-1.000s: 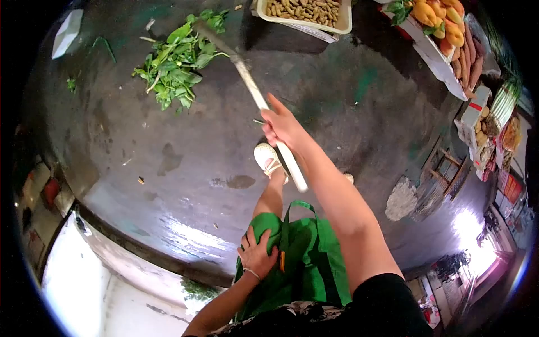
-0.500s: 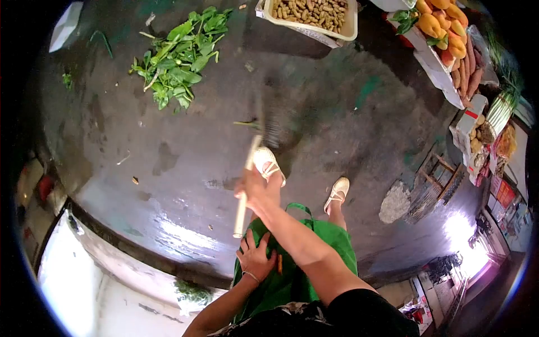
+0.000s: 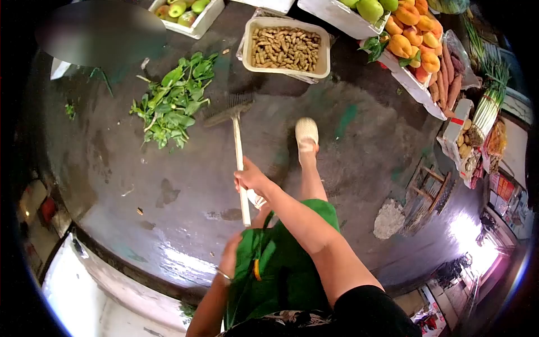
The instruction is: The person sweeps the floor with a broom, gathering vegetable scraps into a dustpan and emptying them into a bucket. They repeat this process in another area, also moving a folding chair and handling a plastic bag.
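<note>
My right hand [image 3: 250,176] is closed around the pale wooden handle of a hand broom [image 3: 238,137]. The broom's dark bristle head [image 3: 231,108] points away from me, just right of a heap of leafy greens [image 3: 177,101] on the floor. A gap of bare floor lies between the bristles and most of the leaves. Beside my thigh, at the left edge of my green apron [image 3: 292,258], is my left hand [image 3: 230,255]. It is seen edge-on with a bracelet at the wrist, and its fingers are mostly hidden.
A tub of peanuts [image 3: 286,49] stands ahead. Crates of green fruit [image 3: 369,10], orange peaches [image 3: 412,31] and sweet potatoes [image 3: 446,76] line the right. A small wooden stool [image 3: 429,188] is near a pale round patch [image 3: 389,219]. A box of apples [image 3: 188,17] sits upper left.
The broom head has swung left and forward toward the greens. My foot has stepped forward, and my left hand has slid from the apron front to its left edge. The view has shifted.
</note>
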`<state>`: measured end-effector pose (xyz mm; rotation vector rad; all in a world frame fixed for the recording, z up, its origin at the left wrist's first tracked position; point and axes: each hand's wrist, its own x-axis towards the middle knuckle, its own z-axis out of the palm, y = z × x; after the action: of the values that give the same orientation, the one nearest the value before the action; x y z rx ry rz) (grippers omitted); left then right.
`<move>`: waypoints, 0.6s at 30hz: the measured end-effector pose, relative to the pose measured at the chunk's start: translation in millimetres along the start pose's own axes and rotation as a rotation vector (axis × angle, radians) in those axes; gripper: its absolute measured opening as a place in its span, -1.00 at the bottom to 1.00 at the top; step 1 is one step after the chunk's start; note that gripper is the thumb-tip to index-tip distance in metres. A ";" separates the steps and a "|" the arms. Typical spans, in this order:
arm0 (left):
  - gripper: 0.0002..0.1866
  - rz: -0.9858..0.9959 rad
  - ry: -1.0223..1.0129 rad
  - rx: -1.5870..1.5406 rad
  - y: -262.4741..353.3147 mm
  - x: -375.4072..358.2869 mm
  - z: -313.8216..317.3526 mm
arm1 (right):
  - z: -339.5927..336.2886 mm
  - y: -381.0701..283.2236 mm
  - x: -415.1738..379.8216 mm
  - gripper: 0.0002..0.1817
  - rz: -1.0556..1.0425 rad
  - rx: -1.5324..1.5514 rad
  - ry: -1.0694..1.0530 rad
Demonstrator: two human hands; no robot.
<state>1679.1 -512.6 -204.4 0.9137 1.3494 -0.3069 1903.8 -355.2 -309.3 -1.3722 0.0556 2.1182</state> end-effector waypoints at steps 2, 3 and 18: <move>-0.38 -0.107 0.043 -0.855 101.3 14.7 -26.8 | -12.2 -3.0 0.8 -0.41 0.088 0.075 -0.041; -0.35 -0.090 0.009 -0.867 122.1 32.8 -26.7 | -18.6 -4.3 -1.2 -0.41 0.172 0.138 -0.083; -0.72 -0.422 0.089 -0.843 271.7 124.7 61.8 | -221.1 -229.7 147.9 -0.76 -0.183 0.916 0.340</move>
<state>1935.2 -346.9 -217.8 -0.0636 1.5539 0.0053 2159.3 -176.5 -471.5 -1.0693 0.8805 1.3725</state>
